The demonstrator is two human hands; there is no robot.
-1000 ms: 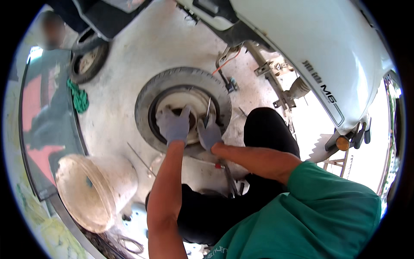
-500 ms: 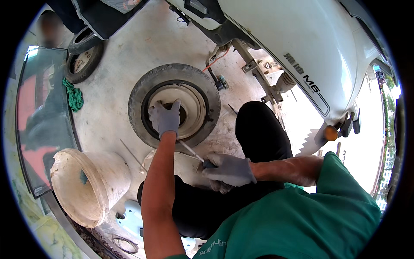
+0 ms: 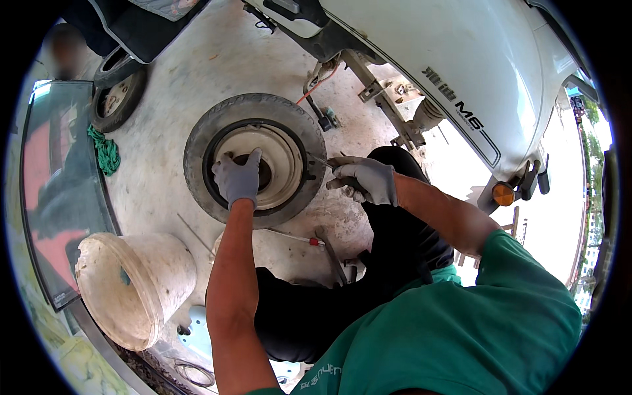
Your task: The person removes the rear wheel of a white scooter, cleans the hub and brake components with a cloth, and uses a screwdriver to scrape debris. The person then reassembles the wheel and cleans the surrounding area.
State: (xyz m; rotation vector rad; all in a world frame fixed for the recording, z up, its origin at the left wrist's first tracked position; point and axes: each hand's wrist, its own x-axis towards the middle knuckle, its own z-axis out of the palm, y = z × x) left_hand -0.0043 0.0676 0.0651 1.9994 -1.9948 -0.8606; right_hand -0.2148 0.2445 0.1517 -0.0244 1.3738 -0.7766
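A wheel lies flat on the floor, its worn black tyre (image 3: 199, 171) around a cream metal rim (image 3: 288, 161). My gloved left hand (image 3: 237, 179) rests on the rim beside its dark centre hole, fingers and thumb apart. To the right of the tyre, my gloved right hand (image 3: 365, 179) is closed around a slim metal tool (image 3: 320, 160). The tool's thin shaft points left at the tyre's inner edge; its handle is hidden in the glove. A thin rod with a red collar (image 3: 315, 241) lies below the wheel, near my knees.
A dirty white bucket (image 3: 172, 266) lies tipped at the left, near a glass panel (image 3: 62, 191) and a green cloth (image 3: 105, 151). Other tyres (image 3: 118, 102) stand at the upper left. A white vehicle body (image 3: 454, 72) with an exposed axle (image 3: 388, 99) fills the upper right.
My right hand has moved up and away from my lap to the tyre's right side, with its tool's tip at the tyre. The red-collared rod has come into sight. My left hand stays on the rim.
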